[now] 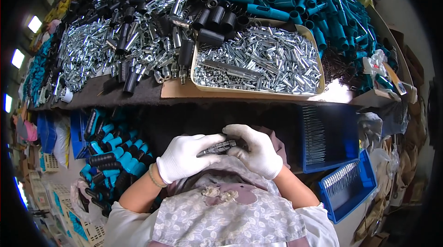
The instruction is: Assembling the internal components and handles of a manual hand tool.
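Note:
Both white-gloved hands meet in front of my apron, just below the bench edge. Between them lies a short, silvery metal cylinder with dark grooves (pixel 220 147); its exact kind is hard to make out. My left hand (pixel 185 155) has its fingers and thumb closed round the left end. At the other end, the curled fingers and thumb of my right hand (pixel 254 149) grip the same piece, covering its tip. Beyond the hands, on the bench, stands a cream tray (pixel 258 93) heaped with small metal pins and a flat metal strip (pixel 230 69).
Teal plastic sleeves (pixel 277 2) pile up at the back right. Black sleeves (pixel 130 78) and loose metal parts (pixel 80 55) cover the bench's left. Teal-and-black handles (pixel 117 154) are heaped at lower left. Two blue bins (pixel 330 169) (pixel 357 205) holding metal rods stand at right.

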### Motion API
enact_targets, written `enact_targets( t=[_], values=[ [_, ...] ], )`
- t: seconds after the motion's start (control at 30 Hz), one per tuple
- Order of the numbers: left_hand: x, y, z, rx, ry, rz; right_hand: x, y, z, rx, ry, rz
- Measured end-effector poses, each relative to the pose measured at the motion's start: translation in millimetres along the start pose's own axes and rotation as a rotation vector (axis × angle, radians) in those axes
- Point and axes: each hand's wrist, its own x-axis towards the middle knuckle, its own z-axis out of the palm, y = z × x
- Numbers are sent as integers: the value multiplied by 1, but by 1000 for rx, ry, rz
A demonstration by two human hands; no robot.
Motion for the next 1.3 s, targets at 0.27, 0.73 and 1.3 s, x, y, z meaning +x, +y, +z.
enact_targets(
  t=[0.27,0.73,1.3],
  values=[
    [-9,-6,13,77,226,63,49,-33,-46,-417,211,-434],
    [-33,-12,22,17,314,-34,131,-43,-54,-1049,139,-200],
    [-30,-17,13,-278,378,-254,95,-62,-48,-371,266,-306]
  ],
)
